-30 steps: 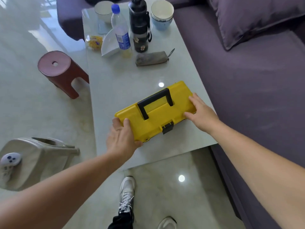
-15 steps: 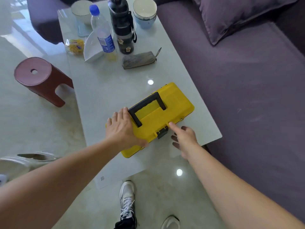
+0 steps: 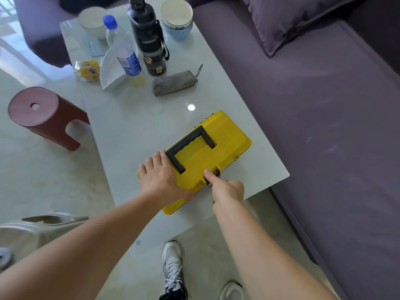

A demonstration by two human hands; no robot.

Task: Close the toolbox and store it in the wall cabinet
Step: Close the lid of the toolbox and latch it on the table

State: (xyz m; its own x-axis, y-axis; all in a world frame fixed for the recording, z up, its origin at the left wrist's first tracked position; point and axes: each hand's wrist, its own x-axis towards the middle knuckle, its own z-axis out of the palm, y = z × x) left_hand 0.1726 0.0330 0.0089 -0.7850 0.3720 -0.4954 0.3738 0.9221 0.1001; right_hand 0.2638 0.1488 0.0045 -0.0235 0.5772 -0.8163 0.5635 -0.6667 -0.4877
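Note:
A yellow toolbox (image 3: 227, 139) with a black handle (image 3: 190, 141) lies lid-down-shut on the white coffee table (image 3: 134, 126), near its front right corner. My left hand (image 3: 162, 180) lies flat on the left end of the lid, thumb wrapped down the front side, holding the box. My right hand (image 3: 227, 189) is at the front face, thumb pressed on the dark latch (image 3: 216, 173) and fingers curled below it. No wall cabinet is in view.
At the table's far end stand a black flask (image 3: 149, 40), a water bottle (image 3: 123, 50), two bowls, a white dish and a grey pouch (image 3: 173, 83). A red stool (image 3: 43, 115) and an overturned beige stool (image 3: 32, 230) sit left; a purple sofa (image 3: 324, 126) runs right.
My right hand left the toolbox's right end and came to the front latch. My left hand slid from the front left corner up onto the lid. The view shifted.

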